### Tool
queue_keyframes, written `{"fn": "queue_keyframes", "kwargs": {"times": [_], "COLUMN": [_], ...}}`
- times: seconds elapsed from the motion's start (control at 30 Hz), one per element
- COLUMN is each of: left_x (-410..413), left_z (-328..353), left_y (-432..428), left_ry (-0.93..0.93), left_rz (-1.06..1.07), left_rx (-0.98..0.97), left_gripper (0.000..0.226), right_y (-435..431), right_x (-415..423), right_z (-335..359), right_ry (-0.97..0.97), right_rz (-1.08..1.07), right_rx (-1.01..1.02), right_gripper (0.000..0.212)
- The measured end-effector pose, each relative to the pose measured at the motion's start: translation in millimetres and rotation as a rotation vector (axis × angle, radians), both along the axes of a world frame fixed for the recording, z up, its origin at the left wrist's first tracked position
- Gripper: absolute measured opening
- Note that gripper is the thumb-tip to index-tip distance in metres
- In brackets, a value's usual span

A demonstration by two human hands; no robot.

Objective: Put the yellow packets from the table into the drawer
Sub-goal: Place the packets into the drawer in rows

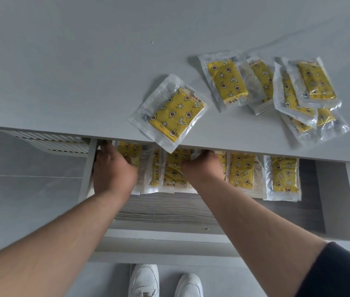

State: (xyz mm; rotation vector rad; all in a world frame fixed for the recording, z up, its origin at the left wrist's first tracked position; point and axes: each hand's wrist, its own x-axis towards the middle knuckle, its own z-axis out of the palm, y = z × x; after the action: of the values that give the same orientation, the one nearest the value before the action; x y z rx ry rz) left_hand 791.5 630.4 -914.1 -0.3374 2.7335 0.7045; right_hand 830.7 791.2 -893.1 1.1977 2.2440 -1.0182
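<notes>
Several yellow packets in clear wrappers lie on the white table. One packet overhangs the table's front edge, and a loose pile sits to its right. Below the edge, the open drawer holds a row of yellow packets. My left hand reaches into the drawer's left end and rests on packets there; its fingertips are hidden under the table edge. My right hand reaches into the drawer's middle over a packet, fingers also hidden.
The drawer's wood-grain floor is bare toward its front and at its right end. A slatted white panel shows under the table at left. White shoes stand on the grey floor below.
</notes>
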Motion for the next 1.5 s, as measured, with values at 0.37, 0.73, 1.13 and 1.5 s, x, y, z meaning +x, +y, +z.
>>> {"fn": "queue_keyframes", "kwargs": {"times": [0.37, 0.73, 1.13, 1.5], "left_x": [0.8, -16.5, -21.8, -12.7], "left_z": [1.9, 16.5, 5.1, -8.9], "left_y": [-16.7, -60.8, -70.4, -68.2], "left_ry": [0.198, 0.206, 0.218, 0.329], "left_rz": [-0.561, -1.118, -1.137, -1.03], "left_rx": [-0.298, -0.541, -0.496, -0.384], "left_gripper": [0.009, 0.09, 0.098, 0.082], "right_y": [2.8, 30.5, 28.4, 18.4], "right_x": [25.7, 43.7, 44.3, 43.8], "right_z": [-10.1, -20.0, -37.0, -46.0], "right_ry": [0.203, 0.207, 0.303, 0.328], "right_rz": [0.795, 1.041, 1.065, 0.989], "right_rx": [0.481, 0.362, 0.454, 0.398], "right_gripper": [0.033, 0.084, 0.082, 0.076]}}
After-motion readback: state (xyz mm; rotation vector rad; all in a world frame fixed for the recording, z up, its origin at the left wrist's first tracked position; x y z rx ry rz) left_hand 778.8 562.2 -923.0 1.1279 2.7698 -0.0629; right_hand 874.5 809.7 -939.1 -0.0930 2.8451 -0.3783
